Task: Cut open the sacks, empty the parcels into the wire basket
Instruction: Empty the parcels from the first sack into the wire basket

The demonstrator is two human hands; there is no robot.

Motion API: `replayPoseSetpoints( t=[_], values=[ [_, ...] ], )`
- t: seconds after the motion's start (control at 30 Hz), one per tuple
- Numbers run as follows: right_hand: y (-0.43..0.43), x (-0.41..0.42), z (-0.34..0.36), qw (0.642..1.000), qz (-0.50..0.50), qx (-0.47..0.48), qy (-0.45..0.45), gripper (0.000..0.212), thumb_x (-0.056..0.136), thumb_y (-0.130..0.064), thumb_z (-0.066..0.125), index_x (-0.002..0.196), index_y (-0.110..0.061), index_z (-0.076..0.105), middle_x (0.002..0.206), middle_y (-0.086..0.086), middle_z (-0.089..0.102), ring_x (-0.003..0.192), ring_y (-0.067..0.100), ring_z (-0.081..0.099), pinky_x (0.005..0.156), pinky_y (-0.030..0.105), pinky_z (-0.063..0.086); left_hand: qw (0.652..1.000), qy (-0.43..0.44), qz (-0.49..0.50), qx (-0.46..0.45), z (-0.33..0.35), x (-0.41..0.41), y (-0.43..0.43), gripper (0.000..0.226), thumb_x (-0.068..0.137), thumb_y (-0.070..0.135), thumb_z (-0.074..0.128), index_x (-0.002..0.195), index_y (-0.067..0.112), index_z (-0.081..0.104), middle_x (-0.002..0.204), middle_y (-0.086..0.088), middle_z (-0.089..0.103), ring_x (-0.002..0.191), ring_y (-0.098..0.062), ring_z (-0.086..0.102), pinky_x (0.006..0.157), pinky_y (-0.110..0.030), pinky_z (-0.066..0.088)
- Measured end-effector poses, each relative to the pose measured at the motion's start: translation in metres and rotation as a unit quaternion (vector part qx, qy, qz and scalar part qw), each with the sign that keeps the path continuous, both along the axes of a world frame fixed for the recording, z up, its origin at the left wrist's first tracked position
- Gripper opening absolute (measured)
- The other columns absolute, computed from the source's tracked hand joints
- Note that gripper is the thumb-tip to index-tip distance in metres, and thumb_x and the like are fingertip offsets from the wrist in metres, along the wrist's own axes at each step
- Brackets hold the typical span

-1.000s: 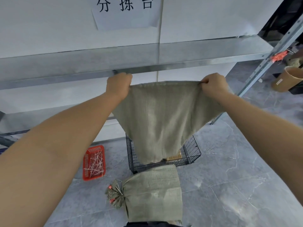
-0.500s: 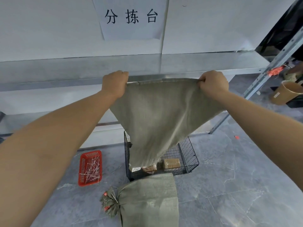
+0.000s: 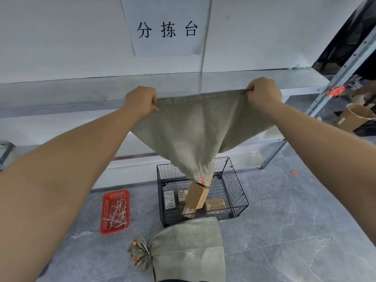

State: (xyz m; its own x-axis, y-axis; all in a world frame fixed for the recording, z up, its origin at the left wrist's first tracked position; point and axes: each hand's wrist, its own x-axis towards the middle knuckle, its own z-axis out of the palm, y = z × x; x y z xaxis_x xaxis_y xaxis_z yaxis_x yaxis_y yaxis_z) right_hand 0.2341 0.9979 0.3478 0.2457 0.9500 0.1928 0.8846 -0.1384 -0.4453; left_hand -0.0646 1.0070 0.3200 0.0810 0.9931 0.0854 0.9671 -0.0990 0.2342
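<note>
Both hands, left hand point(image 3: 141, 101) and right hand point(image 3: 262, 94), are pinching the upturned sack's point(image 3: 200, 131) bottom corners above the wire basket point(image 3: 234, 192); a parcel point(image 3: 195, 198) is dropping out (limp, light cloth, probably best gripped there).

Visibility limits:

- The upturned sack point(image 3: 201, 135) covers the rear of the wire basket point(image 3: 240, 192) and the top end of the cardboard box point(image 3: 196, 200) below its mouth. Whether box and sack touch cannot be told.
- The fingers of the left hand point(image 3: 140, 101) and right hand point(image 3: 262, 94) curl over the sack's hem, so their tips lie out of sight behind the cloth.
- The tied sack point(image 3: 187, 249) on the floor is cut off by the lower edge.
- Print on the labelled parcel point(image 3: 169, 199) is too small to read in full.
- The thin white pieces in the red tray point(image 3: 115, 210) are too small to identify.
- A cardboard tube point(image 3: 354, 118) is cut off at the right edge, and the orange tag point(image 3: 335, 91) above it is blurred.
</note>
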Motion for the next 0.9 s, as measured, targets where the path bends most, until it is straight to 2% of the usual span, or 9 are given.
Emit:
replayPoseSetpoints(
  t=[0.07, 0.13, 0.27, 0.37, 0.57, 0.67, 0.73, 0.8, 0.9],
  values=[
    [-0.001, 0.0, 0.003, 0.999, -0.001, 0.039, 0.014, 0.034, 0.087, -0.005, 0.041, 0.11, -0.012, 0.066, 0.121, 0.01, 0.061, 0.111, 0.032, 0.055, 0.079, 0.032, 0.042, 1.0, -0.004, 0.0, 0.004, 0.002, 0.0, -0.003, 0.02, 0.083, 0.02, 0.067, 0.097, 0.006, 0.061, 0.106, -0.015, 0.063, 0.104, -0.032, 0.055, 0.082, -0.037, 0.043],
    [-0.004, -0.002, 0.001, 0.999, 0.018, 0.026, -0.005, 0.035, 0.089, -0.005, 0.04, 0.112, -0.012, 0.065, 0.124, 0.011, 0.057, 0.113, 0.033, 0.053, 0.081, 0.033, 0.042, 1.0, 0.011, -0.001, 0.0, 0.002, -0.001, -0.006, 0.018, 0.083, 0.019, 0.066, 0.096, 0.008, 0.062, 0.107, -0.014, 0.063, 0.105, -0.032, 0.055, 0.082, -0.036, 0.043],
    [-0.008, -0.001, -0.006, 0.997, 0.006, 0.06, -0.039, 0.034, 0.092, -0.008, 0.038, 0.115, -0.012, 0.062, 0.123, 0.016, 0.051, 0.109, 0.036, 0.053, 0.079, 0.034, 0.039, 0.994, -0.064, 0.039, 0.079, 0.007, -0.004, -0.009, 0.015, 0.086, 0.017, 0.063, 0.096, 0.007, 0.061, 0.105, -0.014, 0.063, 0.104, -0.032, 0.055, 0.082, -0.037, 0.042],
    [-0.01, 0.006, -0.012, 0.996, 0.01, -0.014, -0.088, 0.034, 0.091, -0.006, 0.039, 0.114, -0.009, 0.064, 0.123, 0.017, 0.052, 0.108, 0.038, 0.054, 0.082, 0.037, 0.043, 0.992, -0.087, 0.041, 0.081, 0.007, -0.003, -0.013, 0.014, 0.087, 0.016, 0.061, 0.097, 0.006, 0.061, 0.106, -0.013, 0.064, 0.104, -0.03, 0.055, 0.081, -0.036, 0.043],
    [-0.021, 0.018, -0.022, 0.995, 0.003, -0.048, -0.089, 0.026, 0.092, -0.014, 0.041, 0.103, -0.008, 0.064, 0.11, 0.015, 0.062, 0.1, 0.035, 0.057, 0.07, 0.033, 0.037, 0.999, 0.02, 0.004, 0.035, -0.01, -0.006, -0.024, 0.019, 0.095, 0.017, 0.048, 0.103, 0.001, 0.053, 0.11, -0.02, 0.053, 0.1, -0.036, 0.053, 0.081, -0.041, 0.042],
    [-0.028, 0.014, -0.024, 0.997, 0.002, -0.036, -0.071, 0.026, 0.094, -0.021, 0.04, 0.101, -0.007, 0.061, 0.106, 0.016, 0.063, 0.1, 0.036, 0.057, 0.071, 0.032, 0.037, 1.0, 0.0, 0.021, 0.017, -0.012, -0.008, -0.031, 0.02, 0.094, 0.02, 0.05, 0.103, 0.002, 0.055, 0.108, -0.018, 0.058, 0.1, -0.035, 0.054, 0.075, -0.037, 0.04],
    [-0.031, 0.008, -0.021, 0.997, 0.012, -0.05, -0.054, 0.024, 0.093, -0.022, 0.043, 0.09, -0.006, 0.059, 0.096, 0.016, 0.06, 0.096, 0.035, 0.057, 0.068, 0.03, 0.037, 0.999, -0.022, 0.03, -0.02, -0.007, -0.01, -0.033, 0.023, 0.091, 0.022, 0.058, 0.1, 0.001, 0.061, 0.103, -0.018, 0.062, 0.099, -0.034, 0.056, 0.074, -0.034, 0.039],
    [-0.035, -0.002, -0.016, 0.996, 0.022, -0.08, -0.029, 0.025, 0.09, -0.023, 0.046, 0.074, -0.006, 0.055, 0.08, 0.013, 0.055, 0.082, 0.033, 0.055, 0.06, 0.025, 0.035, 0.996, -0.027, -0.011, -0.083, -0.001, -0.009, -0.033, 0.026, 0.087, 0.024, 0.062, 0.093, -0.001, 0.067, 0.089, -0.014, 0.063, 0.089, -0.03, 0.057, 0.07, -0.029, 0.038],
    [-0.044, -0.03, -0.013, 0.987, 0.064, -0.148, 0.01, 0.037, 0.088, -0.019, 0.045, 0.053, -0.006, 0.043, 0.052, 0.009, 0.049, 0.053, 0.027, 0.047, 0.054, 0.024, 0.036, 0.986, -0.006, -0.071, -0.152, 0.008, 0.009, -0.042, 0.03, 0.09, 0.029, 0.056, 0.072, 0.005, 0.059, 0.065, -0.001, 0.047, 0.066, -0.017, 0.045, 0.054, -0.024, 0.029]
  ],
)
